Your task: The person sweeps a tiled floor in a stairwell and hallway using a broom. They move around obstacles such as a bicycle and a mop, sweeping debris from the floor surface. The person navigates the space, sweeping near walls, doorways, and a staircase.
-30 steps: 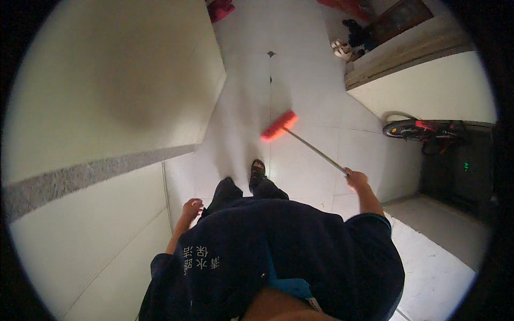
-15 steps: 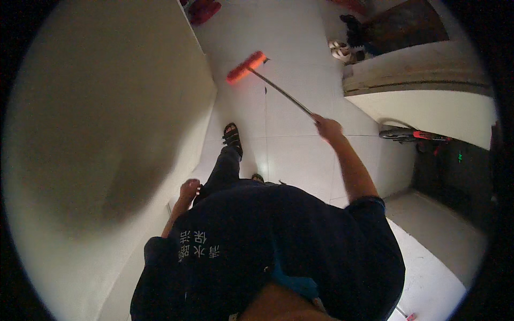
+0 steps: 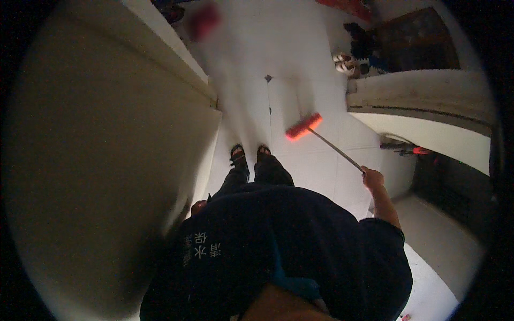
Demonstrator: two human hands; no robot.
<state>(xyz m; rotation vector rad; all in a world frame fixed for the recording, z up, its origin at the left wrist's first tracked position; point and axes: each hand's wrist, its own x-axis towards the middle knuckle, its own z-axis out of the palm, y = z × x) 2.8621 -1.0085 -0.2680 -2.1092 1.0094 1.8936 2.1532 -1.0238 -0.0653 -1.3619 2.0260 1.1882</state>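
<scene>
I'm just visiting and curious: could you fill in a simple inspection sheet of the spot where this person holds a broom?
Surface: pale tiled floor, with two dark marks.
Job's things: broom, red-orange head, ahead of the feet and to their right.
Clutter: pale shoes at upper right; blurred red thing at upper left.
Hands: right hand grips the broom's handle; left hand partly hidden, grip unclear.
Cables: nothing seen.
Surroundings: pale wall at left, shadowed.

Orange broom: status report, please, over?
Right hand gripping handle; left hand partly hidden, grip unclear. Orange broom ahead, right of sandalled feet. Pale shoes farther ahead, right.
</scene>
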